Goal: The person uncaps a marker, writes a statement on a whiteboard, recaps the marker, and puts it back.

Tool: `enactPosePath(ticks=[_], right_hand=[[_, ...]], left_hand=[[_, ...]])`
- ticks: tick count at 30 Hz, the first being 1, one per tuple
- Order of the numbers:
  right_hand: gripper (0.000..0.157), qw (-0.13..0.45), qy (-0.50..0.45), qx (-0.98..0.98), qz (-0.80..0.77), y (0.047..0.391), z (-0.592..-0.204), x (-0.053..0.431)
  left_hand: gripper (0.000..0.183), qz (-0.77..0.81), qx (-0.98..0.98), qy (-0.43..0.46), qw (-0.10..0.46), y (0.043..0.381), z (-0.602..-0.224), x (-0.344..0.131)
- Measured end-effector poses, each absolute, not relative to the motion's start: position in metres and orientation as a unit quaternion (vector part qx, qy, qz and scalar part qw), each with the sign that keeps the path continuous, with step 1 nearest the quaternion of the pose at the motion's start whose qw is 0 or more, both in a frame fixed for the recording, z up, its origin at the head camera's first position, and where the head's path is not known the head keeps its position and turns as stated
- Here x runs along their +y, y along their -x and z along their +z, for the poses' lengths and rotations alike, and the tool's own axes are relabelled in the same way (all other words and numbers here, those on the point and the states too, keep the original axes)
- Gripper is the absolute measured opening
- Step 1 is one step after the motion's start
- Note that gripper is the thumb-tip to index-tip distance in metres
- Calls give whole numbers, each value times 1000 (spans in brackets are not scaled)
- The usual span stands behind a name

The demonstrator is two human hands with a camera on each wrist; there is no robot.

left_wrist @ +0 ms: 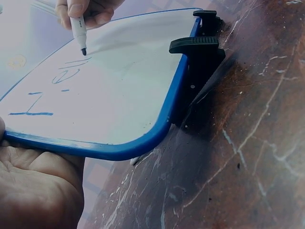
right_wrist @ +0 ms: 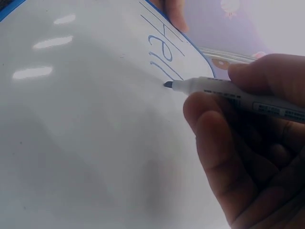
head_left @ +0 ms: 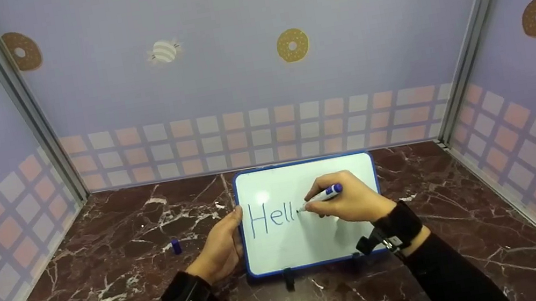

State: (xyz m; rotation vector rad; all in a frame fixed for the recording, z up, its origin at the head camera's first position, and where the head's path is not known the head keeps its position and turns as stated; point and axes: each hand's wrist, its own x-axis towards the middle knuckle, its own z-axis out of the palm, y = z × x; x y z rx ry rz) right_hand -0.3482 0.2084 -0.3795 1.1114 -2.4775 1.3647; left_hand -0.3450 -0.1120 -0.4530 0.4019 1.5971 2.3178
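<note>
Black sleeves (head_left: 454, 272) covered my forearms at the near side, one left and one right. Beyond them rose lilac walls (head_left: 234, 80), printed with doughnuts and pink and white squares, round a dark red marbled worktop (head_left: 79, 291). At its far middle was a blue-rimmed whiteboard (head_left: 305, 245). My left hand (head_left: 220, 248) gripped its left edge, thumb at the rim; the fingers behind the board were hidden. My right hand (head_left: 347, 200) pinched a white marker (head_left: 327, 194) over the board. Blue letters (head_left: 276, 219) reading "Hell" ran across the left half, the dark tip (right_wrist: 167, 84) just right of the last one; whether it touched the surface, I could not tell. Two black clips (head_left: 289, 279) jutted from the near edge. Smallest, a blue cap (head_left: 176, 246) sat on the worktop, left of my left hand.
</note>
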Motion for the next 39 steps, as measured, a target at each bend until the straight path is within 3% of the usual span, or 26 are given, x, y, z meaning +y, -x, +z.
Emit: enactPosePath(ticks=[39], right_hand=[[5,79,-337,-813,468,348,-375,212]], left_hand=[[61,806,557,-133,149,344,-452,-112]])
